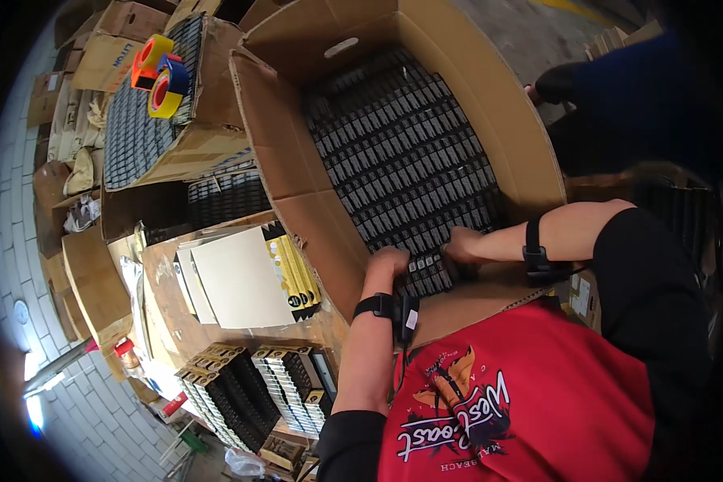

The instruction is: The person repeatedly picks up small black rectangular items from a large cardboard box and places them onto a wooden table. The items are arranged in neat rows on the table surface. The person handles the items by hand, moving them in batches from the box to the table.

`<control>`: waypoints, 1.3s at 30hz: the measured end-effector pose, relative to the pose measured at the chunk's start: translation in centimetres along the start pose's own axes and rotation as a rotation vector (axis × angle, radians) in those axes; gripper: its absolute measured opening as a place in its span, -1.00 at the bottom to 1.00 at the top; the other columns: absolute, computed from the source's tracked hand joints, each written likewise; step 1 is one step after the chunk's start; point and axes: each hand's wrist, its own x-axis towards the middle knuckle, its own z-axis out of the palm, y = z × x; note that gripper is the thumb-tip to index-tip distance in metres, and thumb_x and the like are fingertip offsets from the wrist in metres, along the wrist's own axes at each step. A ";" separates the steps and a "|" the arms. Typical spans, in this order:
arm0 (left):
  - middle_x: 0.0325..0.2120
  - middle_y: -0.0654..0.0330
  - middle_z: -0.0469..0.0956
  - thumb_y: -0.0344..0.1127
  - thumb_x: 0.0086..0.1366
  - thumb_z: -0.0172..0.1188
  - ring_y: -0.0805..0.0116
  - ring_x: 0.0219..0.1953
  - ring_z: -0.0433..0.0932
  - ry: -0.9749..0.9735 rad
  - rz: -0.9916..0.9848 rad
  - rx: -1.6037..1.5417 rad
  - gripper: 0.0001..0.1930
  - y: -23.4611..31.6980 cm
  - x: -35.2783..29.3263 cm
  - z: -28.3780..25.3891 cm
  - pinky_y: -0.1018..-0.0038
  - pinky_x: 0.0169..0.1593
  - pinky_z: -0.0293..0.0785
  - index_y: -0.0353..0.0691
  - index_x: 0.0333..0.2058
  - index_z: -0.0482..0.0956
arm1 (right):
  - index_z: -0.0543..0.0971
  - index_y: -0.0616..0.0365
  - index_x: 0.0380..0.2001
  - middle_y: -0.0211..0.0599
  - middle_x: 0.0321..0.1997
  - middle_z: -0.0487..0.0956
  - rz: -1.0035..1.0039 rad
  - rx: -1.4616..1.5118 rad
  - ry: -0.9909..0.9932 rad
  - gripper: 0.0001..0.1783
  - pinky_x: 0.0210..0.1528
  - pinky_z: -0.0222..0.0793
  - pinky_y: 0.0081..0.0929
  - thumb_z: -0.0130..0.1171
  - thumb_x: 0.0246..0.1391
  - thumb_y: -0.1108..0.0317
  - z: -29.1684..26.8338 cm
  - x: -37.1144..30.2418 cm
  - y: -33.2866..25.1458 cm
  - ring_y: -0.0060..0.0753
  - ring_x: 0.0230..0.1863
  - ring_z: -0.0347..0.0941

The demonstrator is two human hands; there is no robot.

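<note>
A large open cardboard box (293,173) stands before me, filled with rows of small black-and-grey packs (410,153) set tightly side by side. At its near end, a short row of the same small packs (426,275) sits between my two hands. My left hand (389,262) is closed at the left end of this row, fingers curled down. Closed in the same way, my right hand (463,244) grips the right end. The fingertips of both hands are partly hidden among the packs. Whether the row touches the box bottom, I cannot tell.
To the left, a wooden table (165,273) bears flat cream sheets (237,277) and yellow-and-black cartons (297,273). Stacks of dark packs (233,394) stand nearer. Tape rolls (167,87) lie on another filled box (149,136). A person in dark clothes (643,104) is at the right.
</note>
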 end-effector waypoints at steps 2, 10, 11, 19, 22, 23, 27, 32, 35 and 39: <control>-0.02 -0.10 0.42 -0.14 0.04 0.01 0.01 0.06 0.40 0.025 -0.011 -0.039 -0.53 -0.6 0.9 -0.1 0.32 0.07 0.34 -0.32 -0.12 0.52 | 0.49 0.42 -0.19 0.16 -0.13 0.51 -0.089 -0.112 0.045 -0.53 -0.16 0.43 -0.06 0.06 -0.01 0.17 -0.6 -0.1 -0.4 0.12 -0.13 0.48; -0.07 -0.28 0.42 -0.12 0.04 0.05 -0.09 0.04 0.39 0.175 -0.056 -0.396 -0.47 0.6 -1.1 -5.0 0.31 0.04 0.35 -0.51 -0.15 0.48 | 0.55 0.35 -0.29 0.09 -0.19 0.55 -0.315 -0.357 0.273 -0.59 -0.05 0.37 -0.17 0.04 -0.11 0.20 -7.0 -0.2 -5.5 0.07 -0.11 0.47; -0.09 -0.30 0.42 -0.13 0.05 0.06 -0.09 0.04 0.41 0.256 -0.057 -0.540 -0.46 0.4 -0.6 -5.2 0.31 0.03 0.34 -0.55 -0.15 0.47 | 0.54 0.36 -0.30 0.12 -0.18 0.54 -0.296 -0.348 0.221 -0.57 -0.05 0.36 -0.17 0.04 -0.07 0.16 -8.2 0.5 -6.3 0.07 -0.11 0.47; -0.18 -0.28 0.49 -0.24 0.05 0.13 -0.07 -0.05 0.47 0.574 0.061 -1.233 -0.52 -0.8 1.9 -3.5 0.30 0.02 0.31 -0.62 -0.18 0.46 | 0.10 0.12 0.25 0.02 0.13 0.37 -0.428 -0.394 0.282 -0.33 0.17 0.19 -0.25 -0.01 0.15 0.11 -8.4 4.6 -5.8 -0.01 0.16 0.26; -0.18 -0.24 0.48 -0.29 0.04 0.13 -0.01 -0.11 0.49 0.619 0.011 -1.189 -0.50 -0.4 1.3 -3.4 0.29 -0.05 0.35 -0.68 -0.15 0.40 | 0.26 0.08 0.18 -0.01 0.14 0.37 -0.465 -0.325 0.300 -0.35 0.18 0.18 -0.28 0.13 0.05 0.11 -8.1 5.6 -4.7 -0.01 0.18 0.25; -0.18 -0.21 0.48 -0.32 0.04 0.12 0.03 -0.14 0.50 0.650 -0.030 -1.140 -0.49 -0.3 1.0 -3.5 0.29 -0.08 0.37 -0.70 -0.13 0.37 | 0.30 0.09 0.16 -0.01 0.14 0.37 -0.491 -0.324 0.286 -0.35 0.18 0.18 -0.28 0.18 0.01 0.12 -8.3 6.2 -4.2 -0.01 0.18 0.24; -0.19 -0.24 0.48 -0.34 0.00 0.13 0.01 -0.13 0.50 0.625 -0.019 -1.067 -0.50 -0.2 0.8 -3.0 0.29 -0.09 0.37 -0.70 -0.15 0.39 | 0.42 0.17 0.04 0.01 0.03 0.45 -0.588 -0.320 0.328 -0.38 0.13 0.23 -0.27 0.30 -0.13 0.20 -8.0 6.0 -3.0 0.03 0.09 0.32; -0.17 -0.25 0.48 -0.33 0.00 0.12 -0.02 -0.09 0.49 0.546 0.009 -1.108 -0.51 0.9 -3.0 -3.8 0.30 -0.08 0.37 -0.68 -0.16 0.41 | 0.32 0.20 0.11 0.06 -0.10 0.50 -0.644 -0.385 0.468 -0.27 0.03 0.28 -0.21 0.32 -0.15 0.21 -6.2 5.9 -1.8 0.03 -0.02 0.39; -0.16 -0.25 0.49 -0.32 0.00 0.12 -0.02 -0.08 0.49 0.668 -0.051 -0.974 -0.50 -0.2 -0.2 -2.7 0.32 -0.05 0.36 -0.67 -0.14 0.41 | 0.15 0.30 0.20 0.05 -0.07 0.49 -0.717 -0.304 0.553 -0.08 -0.05 0.34 -0.27 0.37 -0.20 0.24 -5.7 6.0 -1.0 -0.09 -0.06 0.45; -0.18 -0.27 0.49 -0.32 0.05 0.06 -0.06 -0.08 0.50 0.673 -0.050 -1.029 -0.57 0.5 -0.9 -2.5 0.29 -0.08 0.39 -0.61 -0.18 0.44 | 0.29 0.35 0.08 0.08 0.02 0.45 -0.307 -0.422 0.128 -0.17 0.04 0.34 -0.31 0.43 -0.32 0.34 -7.5 4.7 -1.8 -0.14 0.03 0.42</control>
